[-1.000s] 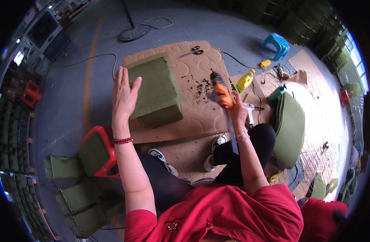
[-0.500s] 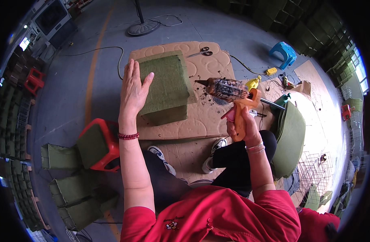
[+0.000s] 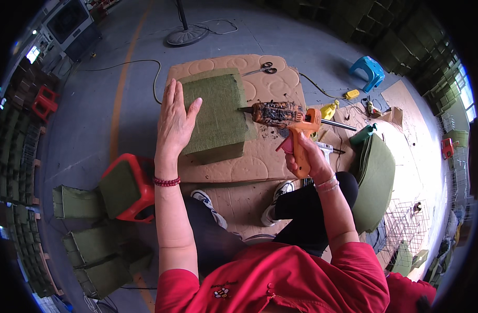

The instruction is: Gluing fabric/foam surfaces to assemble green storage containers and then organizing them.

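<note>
A green fabric-covered box (image 3: 215, 112) sits on a cardboard-topped work surface (image 3: 223, 172) before me. My left hand (image 3: 176, 122) lies along its left side, fingers stretched out and thumb apart. In my right hand (image 3: 309, 159) is an orange glue gun (image 3: 301, 128), gripped by its handle, with a finger near the pink trigger. The gun's barrel is stained dark, and a glue stick juts from its back. Its nozzle points left, at or very near the box's right edge; I cannot tell whether it touches.
Scissors (image 3: 259, 69) lie behind the box. Green panels (image 3: 374, 182) are stacked at right, beside a green bottle (image 3: 363, 134) and a yellow bottle (image 3: 328, 110). A red stool (image 3: 140, 193) and green boxes (image 3: 93, 242) stand at left, a blue stool (image 3: 367, 73) far right.
My right hand has brought the glue gun left, toward the box, and turned it more level. The box's near side looks slightly shifted; my left hand stays beside it.
</note>
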Available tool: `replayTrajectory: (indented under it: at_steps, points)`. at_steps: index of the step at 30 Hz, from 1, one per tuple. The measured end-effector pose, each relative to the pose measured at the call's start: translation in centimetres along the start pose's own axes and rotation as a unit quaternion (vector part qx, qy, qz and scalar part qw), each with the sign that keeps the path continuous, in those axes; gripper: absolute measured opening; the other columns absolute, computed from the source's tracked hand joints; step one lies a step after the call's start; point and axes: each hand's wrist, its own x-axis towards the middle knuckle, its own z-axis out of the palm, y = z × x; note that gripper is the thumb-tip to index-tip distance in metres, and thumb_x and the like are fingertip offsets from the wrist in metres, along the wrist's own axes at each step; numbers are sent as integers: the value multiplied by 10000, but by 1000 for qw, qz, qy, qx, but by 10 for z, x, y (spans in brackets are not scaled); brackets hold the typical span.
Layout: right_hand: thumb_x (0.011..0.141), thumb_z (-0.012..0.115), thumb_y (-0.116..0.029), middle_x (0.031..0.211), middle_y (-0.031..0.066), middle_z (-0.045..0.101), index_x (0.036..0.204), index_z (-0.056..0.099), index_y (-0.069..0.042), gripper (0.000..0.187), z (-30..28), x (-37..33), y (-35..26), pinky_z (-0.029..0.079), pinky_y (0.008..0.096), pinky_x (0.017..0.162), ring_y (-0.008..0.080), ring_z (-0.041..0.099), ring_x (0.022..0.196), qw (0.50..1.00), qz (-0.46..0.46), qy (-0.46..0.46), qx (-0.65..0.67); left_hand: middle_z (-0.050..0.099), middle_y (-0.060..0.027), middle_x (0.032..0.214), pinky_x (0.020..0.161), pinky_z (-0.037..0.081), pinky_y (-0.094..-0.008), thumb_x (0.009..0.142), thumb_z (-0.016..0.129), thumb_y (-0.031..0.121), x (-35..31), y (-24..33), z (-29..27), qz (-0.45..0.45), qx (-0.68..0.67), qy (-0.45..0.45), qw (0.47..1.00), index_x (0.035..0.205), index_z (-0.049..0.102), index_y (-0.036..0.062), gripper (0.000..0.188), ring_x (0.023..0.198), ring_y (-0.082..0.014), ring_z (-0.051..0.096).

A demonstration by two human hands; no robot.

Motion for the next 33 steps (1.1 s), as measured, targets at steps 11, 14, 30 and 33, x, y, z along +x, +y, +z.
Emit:
replayTrajectory:
  at_steps: [11,14,30,33]
  points:
    - [950,462,-492,626,92,529,959,487,-86,407,1,37,-14,443,307,461,193,522,475,1000,13,21,0,260,-225,1485,1133,252,-394,955,451,433,1,1,-3,-7,-23,-2,1000,1379,308,-112,705,1391,-333,239]
    - [948,462,-497,630,88,528,955,489,-85,413,-1,47,-17,440,302,465,189,515,471,1000,17,22,6,265,-228,1481,1130,256,-392,954,459,427,2,-1,0,10,-8,6,1000,1372,313,-120,704,1385,-335,250]
    - [926,458,-563,670,78,525,1047,519,-71,511,-6,90,-26,439,307,513,174,514,537,996,-50,41,62,302,-200,1465,1110,251,-486,945,472,411,0,0,5,-26,8,29,999,1381,326,-81,673,1359,-346,292]
    - [927,463,-561,723,66,536,1224,493,-59,584,-12,71,-24,447,295,566,168,524,591,984,-163,20,61,281,-179,1488,1108,196,-558,938,465,441,5,12,10,-95,59,31,993,1392,326,-62,692,1387,-331,246]
